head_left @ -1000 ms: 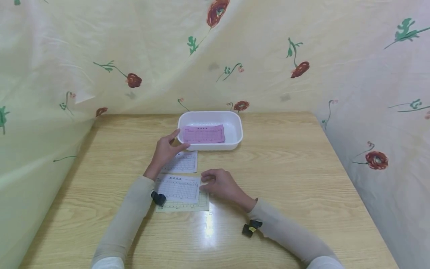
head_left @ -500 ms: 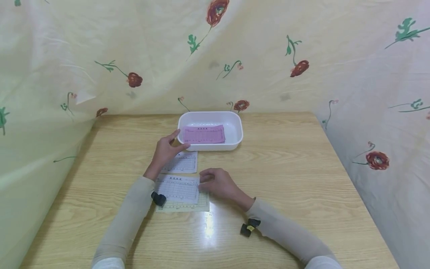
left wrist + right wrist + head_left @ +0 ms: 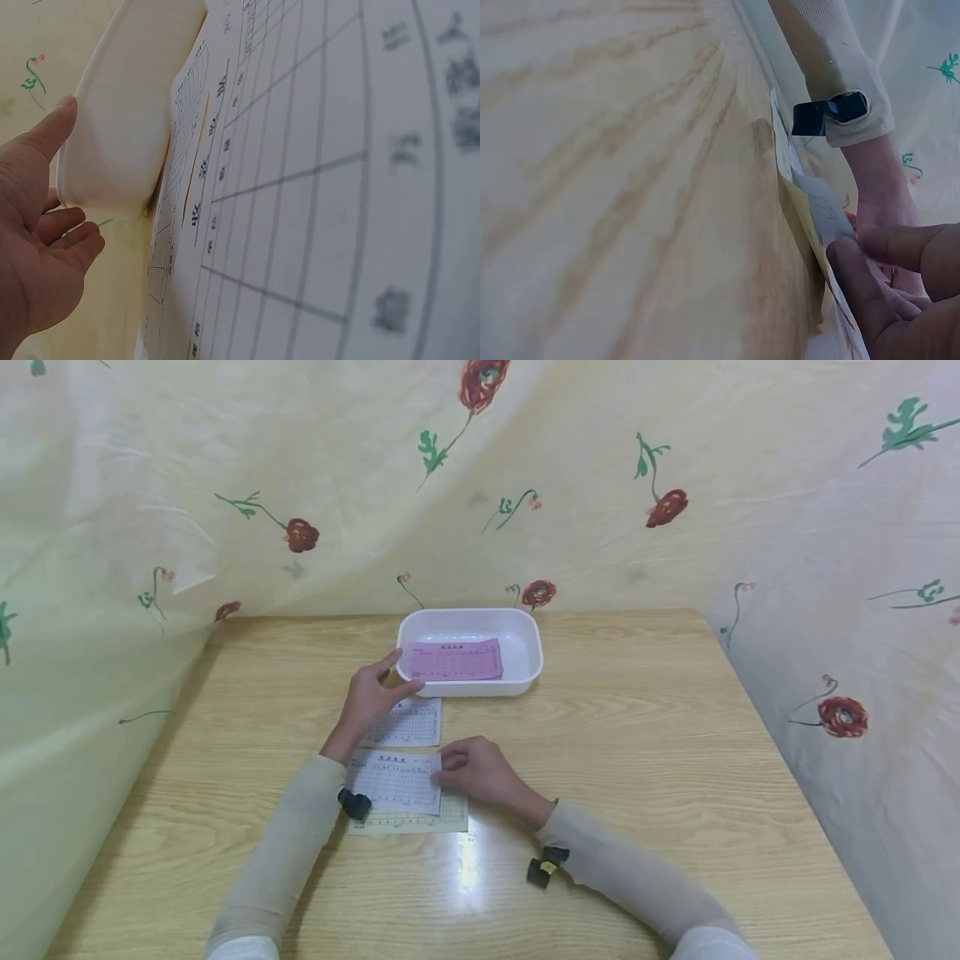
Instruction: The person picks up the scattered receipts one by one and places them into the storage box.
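In the head view my left hand (image 3: 367, 697) holds the front left corner of a white plastic tray (image 3: 527, 647), thumb on the front rim and fingers on the left side. Pink receipt slips (image 3: 457, 660) lie inside the tray. My right hand (image 3: 483, 770) pinches the right edge of a white receipt slip (image 3: 397, 783) between thumb and fingers; the right wrist view shows this slip edge (image 3: 821, 206) lifting there. Under it lies a larger pale yellow-green receipt sheet (image 3: 450, 821), partly covered. Another white receipt slip (image 3: 414, 725) lies just in front of the tray, partly hidden by my left hand.
Everything stands on a wood-grain table (image 3: 637, 735). A flower-patterned cloth (image 3: 360, 485) hangs behind the table and along both sides. A black strap with a device (image 3: 354, 803) sits on my left wrist, and a similar one (image 3: 547, 867) on the right.
My right hand has shifted slightly left over the white receipt slip, closing its fingers on the right edge. The left hand and the tray stay in place.
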The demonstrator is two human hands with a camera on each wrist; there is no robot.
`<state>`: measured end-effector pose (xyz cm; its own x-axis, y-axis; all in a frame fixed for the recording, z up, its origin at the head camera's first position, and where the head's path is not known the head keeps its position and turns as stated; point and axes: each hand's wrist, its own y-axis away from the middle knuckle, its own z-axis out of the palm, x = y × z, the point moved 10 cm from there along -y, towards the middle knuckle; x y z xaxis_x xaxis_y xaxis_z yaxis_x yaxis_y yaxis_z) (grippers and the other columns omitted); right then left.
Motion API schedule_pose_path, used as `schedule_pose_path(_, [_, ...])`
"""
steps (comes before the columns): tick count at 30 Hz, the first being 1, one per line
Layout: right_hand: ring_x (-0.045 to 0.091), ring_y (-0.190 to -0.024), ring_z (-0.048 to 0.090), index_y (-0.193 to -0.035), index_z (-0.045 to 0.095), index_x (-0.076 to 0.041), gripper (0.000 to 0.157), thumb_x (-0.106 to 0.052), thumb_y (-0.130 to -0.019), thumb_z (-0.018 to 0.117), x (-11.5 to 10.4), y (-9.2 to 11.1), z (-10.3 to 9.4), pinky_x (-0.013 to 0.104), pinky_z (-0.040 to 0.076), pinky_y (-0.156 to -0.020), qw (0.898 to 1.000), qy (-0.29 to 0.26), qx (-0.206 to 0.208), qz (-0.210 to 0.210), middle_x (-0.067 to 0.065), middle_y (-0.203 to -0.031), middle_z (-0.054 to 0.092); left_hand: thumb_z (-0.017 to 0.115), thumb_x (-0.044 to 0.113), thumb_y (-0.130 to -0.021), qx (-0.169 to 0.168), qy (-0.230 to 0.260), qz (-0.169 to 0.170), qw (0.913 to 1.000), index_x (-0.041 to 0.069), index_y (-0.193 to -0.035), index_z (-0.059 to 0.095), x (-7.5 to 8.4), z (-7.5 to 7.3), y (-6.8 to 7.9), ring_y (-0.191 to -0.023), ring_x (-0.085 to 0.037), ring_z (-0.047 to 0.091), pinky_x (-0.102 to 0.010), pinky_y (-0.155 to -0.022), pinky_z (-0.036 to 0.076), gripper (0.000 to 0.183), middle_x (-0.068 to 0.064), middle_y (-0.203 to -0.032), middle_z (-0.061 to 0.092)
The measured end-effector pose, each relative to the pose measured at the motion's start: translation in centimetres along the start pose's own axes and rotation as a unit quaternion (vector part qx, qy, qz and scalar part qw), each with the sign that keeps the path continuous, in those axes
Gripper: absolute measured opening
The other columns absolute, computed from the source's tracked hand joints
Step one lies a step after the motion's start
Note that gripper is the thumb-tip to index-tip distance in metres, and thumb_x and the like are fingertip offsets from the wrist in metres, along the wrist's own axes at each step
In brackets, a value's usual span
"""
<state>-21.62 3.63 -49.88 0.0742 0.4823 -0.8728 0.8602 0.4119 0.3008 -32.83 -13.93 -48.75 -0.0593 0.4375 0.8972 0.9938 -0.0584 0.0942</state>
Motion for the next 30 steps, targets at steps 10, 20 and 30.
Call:
schedule_pose_path(10, [0.014,-0.082,0.071,-0.111,0.073,-0.004,0.026,-0.011,-0.087,0.079,-0.2,0.0,-0.9,0.027,0.062,-0.076,0.999,0.019,0.041,-0.03,0.004,-0.095,0.075,0.084,0.046,-0.083,0.006,-0.005,0.014,0.9999,0.015,-0.155,0.044,0.3,-0.2,0.0,-0.151,-0.03,0.034,-0.047,-0.122,0.034,0.087,-0.004,-0.162,0.037])
schedule_pose_path(20, [0.015,-0.085,0.07,-0.107,0.075,-0.006,0.02,-0.013,-0.089,0.077,-0.6,0.1,-2.5,0.027,0.062,-0.075,0.996,0.008,0.077,-0.051,0.004,-0.096,0.075,0.084,0.045,-0.084,0.002,-0.002,0.002,1.0,0.017,-0.155,0.044,0.1,-0.1,-0.1,-0.151,-0.028,0.033,-0.047,-0.123,0.033,0.086,-0.002,-0.163,0.037])
schedule_pose_path(30, [0.016,-0.086,0.073,-0.104,0.076,-0.005,0.016,-0.009,-0.089,0.077,-1.2,0.5,-5.1,0.027,0.063,-0.076,0.991,-0.006,0.118,-0.056,0.005,-0.095,0.076,0.084,0.046,-0.083,0.003,0.002,0.025,0.9997,0.014,-0.154,0.046,0.1,-0.1,-0.3,-0.15,-0.027,0.035,-0.044,-0.122,0.036,0.087,-0.004,-0.162,0.039])
